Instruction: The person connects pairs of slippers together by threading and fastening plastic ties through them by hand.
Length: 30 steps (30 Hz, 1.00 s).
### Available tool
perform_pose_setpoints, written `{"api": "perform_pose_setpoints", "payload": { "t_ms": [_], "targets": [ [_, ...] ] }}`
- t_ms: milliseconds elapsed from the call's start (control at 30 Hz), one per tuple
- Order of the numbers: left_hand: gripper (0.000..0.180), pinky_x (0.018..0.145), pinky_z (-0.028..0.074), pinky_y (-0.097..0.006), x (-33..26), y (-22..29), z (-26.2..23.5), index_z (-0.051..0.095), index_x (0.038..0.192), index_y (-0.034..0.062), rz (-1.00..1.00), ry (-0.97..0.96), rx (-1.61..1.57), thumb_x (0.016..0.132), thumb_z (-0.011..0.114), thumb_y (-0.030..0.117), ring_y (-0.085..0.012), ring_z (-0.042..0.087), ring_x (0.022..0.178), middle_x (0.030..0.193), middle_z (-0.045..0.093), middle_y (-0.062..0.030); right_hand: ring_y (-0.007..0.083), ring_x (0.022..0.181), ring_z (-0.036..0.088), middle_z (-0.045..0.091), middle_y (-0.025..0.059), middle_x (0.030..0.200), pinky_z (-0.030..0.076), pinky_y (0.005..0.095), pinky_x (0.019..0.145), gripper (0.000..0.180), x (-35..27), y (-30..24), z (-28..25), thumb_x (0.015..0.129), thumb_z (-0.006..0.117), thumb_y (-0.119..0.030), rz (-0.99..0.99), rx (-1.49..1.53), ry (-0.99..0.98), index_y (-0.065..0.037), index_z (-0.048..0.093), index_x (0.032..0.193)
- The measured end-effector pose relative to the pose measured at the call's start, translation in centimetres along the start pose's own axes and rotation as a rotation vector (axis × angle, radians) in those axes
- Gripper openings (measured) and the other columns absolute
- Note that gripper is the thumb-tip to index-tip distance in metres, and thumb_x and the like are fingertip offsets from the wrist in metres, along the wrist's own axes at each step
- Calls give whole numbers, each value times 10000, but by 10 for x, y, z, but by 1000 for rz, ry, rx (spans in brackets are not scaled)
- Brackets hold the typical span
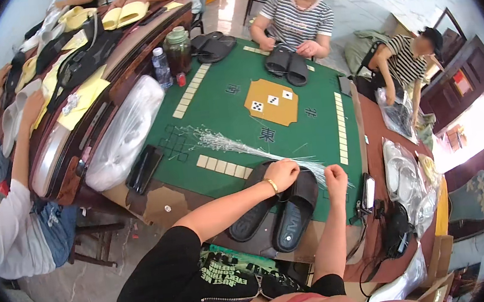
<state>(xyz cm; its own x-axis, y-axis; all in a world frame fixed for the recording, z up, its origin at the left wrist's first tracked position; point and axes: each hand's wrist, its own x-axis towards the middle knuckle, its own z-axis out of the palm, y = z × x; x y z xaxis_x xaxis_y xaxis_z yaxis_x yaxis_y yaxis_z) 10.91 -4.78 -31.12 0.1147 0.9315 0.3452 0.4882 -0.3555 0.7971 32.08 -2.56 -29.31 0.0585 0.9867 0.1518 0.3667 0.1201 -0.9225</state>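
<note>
A pair of black slippers (283, 208) lies at the near edge of the green game table (219, 103). My left hand (281, 174), a gold bracelet on its wrist, rests over the slippers and pinches the end of a bundle of thin clear plastic strands (223, 143) that fans out across the felt. My right hand (335, 175) is closed in a fist just to the right, seemingly gripping the same strands' end above the slippers.
Another person (299, 18) across the table handles a second black slipper pair (287, 63). Water bottle (161, 66) and jar (178, 48) stand at the far left. A bagged bundle (122, 134), a dark case (144, 167), a phone (368, 192) and plastic bags (404, 175) sit around.
</note>
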Motion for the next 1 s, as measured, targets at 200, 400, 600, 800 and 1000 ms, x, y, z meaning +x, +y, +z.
{"api": "perform_pose_setpoints", "payload": {
  "t_ms": [200,400,600,800,1000],
  "targets": [
    [165,737,472,-397,-1,0,4,634,803,62,-14,-42,49,787,548,201,-304,587,809,808,609,-122,30,506,386,454,-49,595,294,192,434,102,-7,11,-3,822,576,-70,35,74,23,-40,548,729],
    [126,736,470,-392,-3,1,8,622,794,56,2,-34,-12,774,553,160,-296,584,804,786,596,-122,38,550,436,513,-34,636,343,199,493,89,-1,15,19,821,581,-63,-59,26,-153,-28,557,742],
    [123,733,469,-395,-5,-5,8,617,782,54,-28,-16,40,769,547,155,-293,584,802,779,593,-124,54,624,477,543,-17,673,406,211,573,69,-9,8,49,810,583,-37,13,-4,-242,-7,557,753],
    [125,725,472,-389,-4,-5,8,612,777,52,-39,-17,21,772,548,159,-291,584,793,789,600,-119,23,507,369,477,-45,621,264,194,440,121,-7,15,22,838,555,-76,51,192,98,-55,538,720],
    [128,718,473,-391,-3,-5,9,613,775,50,-24,-2,-4,774,550,161,-293,583,788,788,599,-119,26,545,398,492,-39,635,292,187,472,96,-5,8,19,838,565,-76,10,200,104,-43,551,749]
  ]
}}
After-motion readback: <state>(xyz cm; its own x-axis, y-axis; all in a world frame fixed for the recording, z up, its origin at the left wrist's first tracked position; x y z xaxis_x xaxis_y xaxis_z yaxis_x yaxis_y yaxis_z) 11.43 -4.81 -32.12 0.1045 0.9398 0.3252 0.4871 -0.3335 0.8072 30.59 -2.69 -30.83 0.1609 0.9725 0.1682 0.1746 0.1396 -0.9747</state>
